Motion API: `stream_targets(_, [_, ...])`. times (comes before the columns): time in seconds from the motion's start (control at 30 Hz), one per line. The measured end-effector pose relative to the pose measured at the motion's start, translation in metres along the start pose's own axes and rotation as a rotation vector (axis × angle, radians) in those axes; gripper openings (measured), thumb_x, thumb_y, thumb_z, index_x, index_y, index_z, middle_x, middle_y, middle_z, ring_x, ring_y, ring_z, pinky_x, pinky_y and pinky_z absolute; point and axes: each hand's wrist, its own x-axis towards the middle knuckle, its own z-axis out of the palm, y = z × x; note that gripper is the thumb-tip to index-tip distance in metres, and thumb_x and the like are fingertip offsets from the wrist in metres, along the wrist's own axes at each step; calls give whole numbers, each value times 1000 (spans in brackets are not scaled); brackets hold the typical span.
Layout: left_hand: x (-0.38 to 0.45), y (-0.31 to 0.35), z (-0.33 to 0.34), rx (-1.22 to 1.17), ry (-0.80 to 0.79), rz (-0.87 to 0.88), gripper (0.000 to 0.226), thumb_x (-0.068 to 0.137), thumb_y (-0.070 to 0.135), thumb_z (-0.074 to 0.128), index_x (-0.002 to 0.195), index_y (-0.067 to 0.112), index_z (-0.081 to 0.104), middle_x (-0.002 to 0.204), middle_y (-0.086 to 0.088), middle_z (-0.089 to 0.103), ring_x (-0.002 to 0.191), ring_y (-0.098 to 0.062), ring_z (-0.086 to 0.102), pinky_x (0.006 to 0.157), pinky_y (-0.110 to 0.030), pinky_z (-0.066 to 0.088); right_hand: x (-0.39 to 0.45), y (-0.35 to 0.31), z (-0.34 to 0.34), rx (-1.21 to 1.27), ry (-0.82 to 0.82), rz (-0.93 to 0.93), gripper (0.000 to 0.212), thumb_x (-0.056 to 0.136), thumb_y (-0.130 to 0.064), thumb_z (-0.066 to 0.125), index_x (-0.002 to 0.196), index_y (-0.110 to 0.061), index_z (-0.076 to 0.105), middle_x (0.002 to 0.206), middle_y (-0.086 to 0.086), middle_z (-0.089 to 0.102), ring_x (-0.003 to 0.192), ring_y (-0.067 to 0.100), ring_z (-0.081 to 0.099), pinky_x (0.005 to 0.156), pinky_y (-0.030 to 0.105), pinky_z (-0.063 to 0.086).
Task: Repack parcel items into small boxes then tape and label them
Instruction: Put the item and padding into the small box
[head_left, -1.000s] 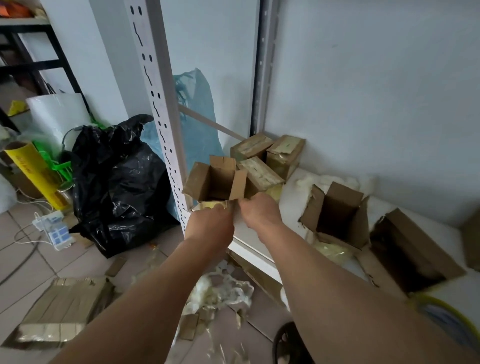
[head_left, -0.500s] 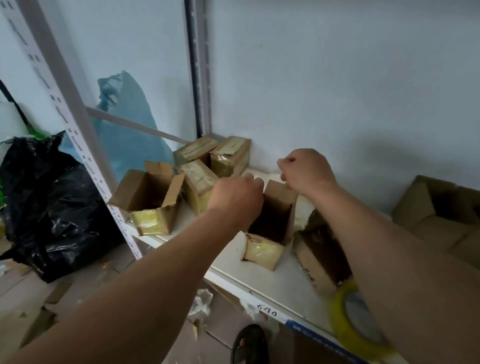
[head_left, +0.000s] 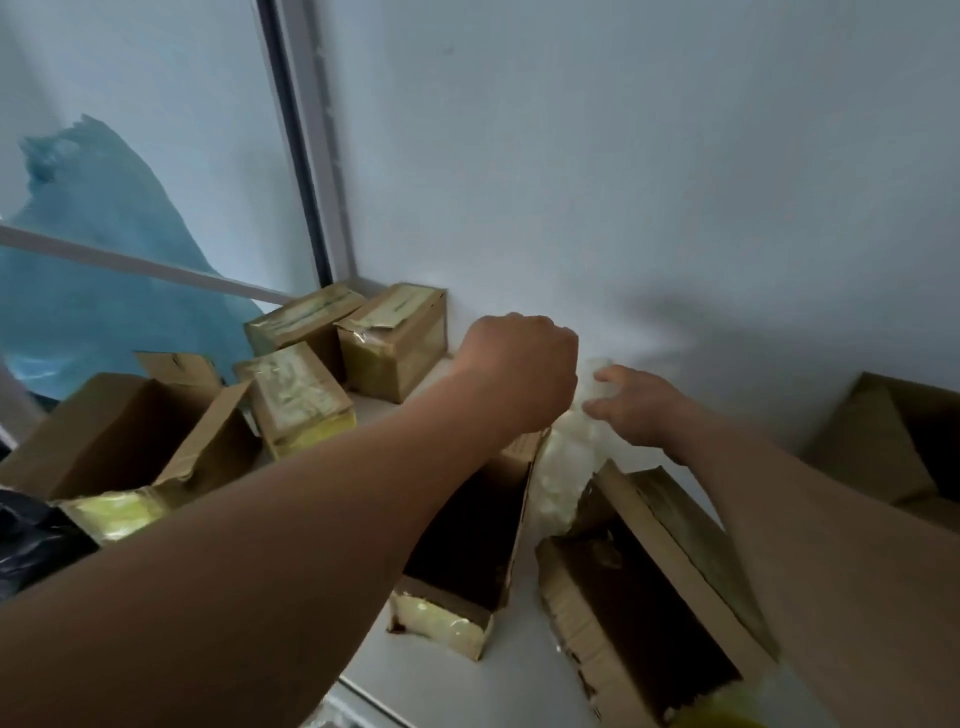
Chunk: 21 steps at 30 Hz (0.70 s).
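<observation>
Nearest the camera, two bare forearms are stretching out over a white shelf (head_left: 467, 686). Down at the bottom right corner a yellow tape roll (head_left: 719, 713) is just peeking in, mostly cut off. Right beside it an open box (head_left: 639, 618) is lying tilted, dark inside, flaps splayed. Just left of that, a second open box (head_left: 470, 551) is standing with its yellow-taped end toward us, partly hidden under the left forearm.

Between those two boxes a wad of white packing paper (head_left: 563, 478) is rising up, and the right hand (head_left: 636, 410) is pinching its top end with curled fingers. The left hand (head_left: 524, 371) is sitting above the second box's far flap, fingers curled under into a fist; whether it is gripping the flap or the paper, I cannot tell.

Over on the left a third open box (head_left: 130, 441) is resting at the shelf's edge. Behind it three taped boxes (head_left: 332, 374) are clustered in the back corner, touching one another. A blue plastic bag (head_left: 104, 270) is showing beyond the shelf frame, and another brown carton (head_left: 893, 447) is sitting at far right against the wall.
</observation>
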Motion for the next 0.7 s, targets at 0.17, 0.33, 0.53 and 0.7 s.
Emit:
stream_targets(0.17, [27, 4, 17, -15, -81, 19, 18, 99, 32, 41, 86, 21, 46, 82, 4, 49, 75, -17, 53, 50, -27, 26, 53, 21, 6, -82, -50, -28, 68, 97, -31, 53, 154, -34, 17, 148, 12, 42, 119, 32, 55, 96, 44, 52])
stream_targets(0.33, [44, 11, 28, -36, -140, 17, 16, 99, 33, 43, 90, 22, 48, 81, 5, 48, 77, -18, 52, 56, -28, 28, 89, 31, 9, -150, -170, -41, 58, 94, -32, 56, 147, -27, 35, 104, -1, 52, 84, 18, 47, 60, 25, 40])
stream_targets(0.53, [46, 15, 32, -63, -122, 17, 18, 99, 36, 44, 88, 23, 47, 78, 5, 45, 77, -19, 51, 55, -28, 28, 74, 44, 6, -5, 80, -96, 19, 90, -33, 63, 100, -17, 59, 93, 2, 61, 81, 19, 57, 62, 29, 43])
stream_targets(0.7, [33, 27, 12, -119, -100, 7, 23, 99, 40, 41, 87, 21, 49, 77, 5, 46, 77, -20, 52, 61, -30, 31, 34, 45, -21, 9, 239, -86, 16, 91, -31, 63, 93, -16, 58, 90, 4, 63, 83, 23, 60, 67, 33, 46])
